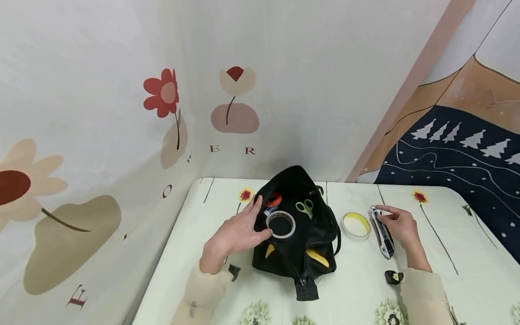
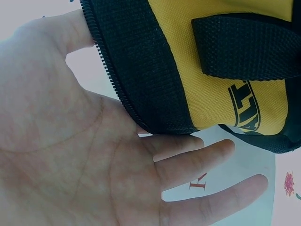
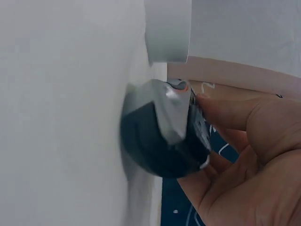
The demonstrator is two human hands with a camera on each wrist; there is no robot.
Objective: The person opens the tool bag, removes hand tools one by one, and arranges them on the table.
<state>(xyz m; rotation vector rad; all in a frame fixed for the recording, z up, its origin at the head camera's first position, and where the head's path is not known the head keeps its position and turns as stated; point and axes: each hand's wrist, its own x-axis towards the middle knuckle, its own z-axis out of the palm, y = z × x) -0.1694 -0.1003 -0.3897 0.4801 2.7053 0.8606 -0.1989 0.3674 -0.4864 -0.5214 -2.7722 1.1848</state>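
A black zippered bag (image 1: 280,267) with yellow patches lies open on the table. My left hand (image 1: 237,229) touches its left rim, thumb over the mouth and fingers nearly straight; the left wrist view shows the fingers spread beside the bag's yellow side (image 2: 188,84). Inside are a roll of tape (image 1: 294,224), green-handled scissors (image 1: 307,206), an orange item (image 1: 275,199) and a partly hidden blue-and-white item (image 1: 270,211). To the right, my right hand (image 1: 400,228) pinches a grey and black utility knife (image 1: 383,237) between thumb and fingers at the table surface.
Between bag and knife lies a tape roll with a yellow inner ring (image 1: 357,216). Nearer me, by the right sleeve, sits a small black object (image 1: 392,277). The bag's strap end (image 1: 307,291) points toward me. A patterned cloth wall (image 1: 304,113) stands behind the table.
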